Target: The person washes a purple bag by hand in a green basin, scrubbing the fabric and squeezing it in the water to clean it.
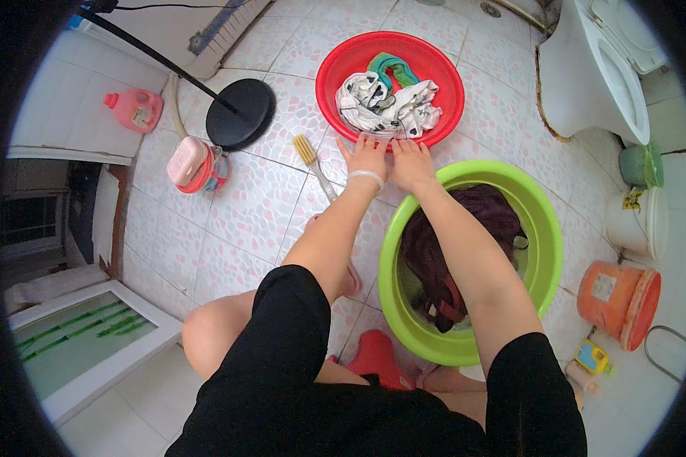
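left hand (367,158) flat, fingers spread on red basin (335,57) near rim | right hand (411,162) alongside, fingers on rim, gripping nothing | white patterned cloth (385,104) just beyond fingertips | both arms outstretched over green basin (545,228)

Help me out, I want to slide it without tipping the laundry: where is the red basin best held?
Probably by the near rim of the red basin, from the person's side, where left hand and right hand already rest. The rim is a thin lip; the clothes sit heaped in the middle.
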`<state>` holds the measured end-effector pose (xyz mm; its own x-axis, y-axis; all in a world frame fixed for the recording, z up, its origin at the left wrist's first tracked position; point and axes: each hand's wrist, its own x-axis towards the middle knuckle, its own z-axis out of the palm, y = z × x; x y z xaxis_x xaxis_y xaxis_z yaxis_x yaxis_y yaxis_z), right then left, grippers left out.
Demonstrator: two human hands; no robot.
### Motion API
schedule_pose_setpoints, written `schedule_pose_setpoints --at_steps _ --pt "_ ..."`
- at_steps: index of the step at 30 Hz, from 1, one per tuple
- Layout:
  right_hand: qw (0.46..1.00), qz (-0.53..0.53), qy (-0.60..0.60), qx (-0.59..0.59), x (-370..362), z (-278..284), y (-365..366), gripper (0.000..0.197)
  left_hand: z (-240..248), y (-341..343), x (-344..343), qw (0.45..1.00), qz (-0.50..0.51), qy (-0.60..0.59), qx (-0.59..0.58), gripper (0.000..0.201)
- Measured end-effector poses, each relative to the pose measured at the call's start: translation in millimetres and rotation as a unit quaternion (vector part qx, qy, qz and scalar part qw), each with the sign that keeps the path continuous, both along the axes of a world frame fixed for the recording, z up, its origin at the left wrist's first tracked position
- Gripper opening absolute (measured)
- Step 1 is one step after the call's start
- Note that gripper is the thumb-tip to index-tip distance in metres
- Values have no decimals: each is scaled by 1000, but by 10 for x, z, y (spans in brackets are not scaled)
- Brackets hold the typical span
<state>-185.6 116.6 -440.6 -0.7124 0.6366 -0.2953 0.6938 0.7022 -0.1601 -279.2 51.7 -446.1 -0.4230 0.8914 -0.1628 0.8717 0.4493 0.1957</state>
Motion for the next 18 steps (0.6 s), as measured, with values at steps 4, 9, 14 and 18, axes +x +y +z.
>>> schedule_pose_setpoints --at_steps 4,9,14,18 --pt "999 34 7 1 225 52 -203 48 98 -235 198 999 -17 4 -28 38" --pt "998 54 -11 -27 428 289 -429 39 249 -590 376 995 -20 -33 -87 38" --pt "990 64 -127 -21 478 511 -481 36 275 -909 660 994 -48 -60 -83 47" --pt "988 71 -129 -40 564 592 -644 36 339 -1082 849 993 -31 -64 -92 41"
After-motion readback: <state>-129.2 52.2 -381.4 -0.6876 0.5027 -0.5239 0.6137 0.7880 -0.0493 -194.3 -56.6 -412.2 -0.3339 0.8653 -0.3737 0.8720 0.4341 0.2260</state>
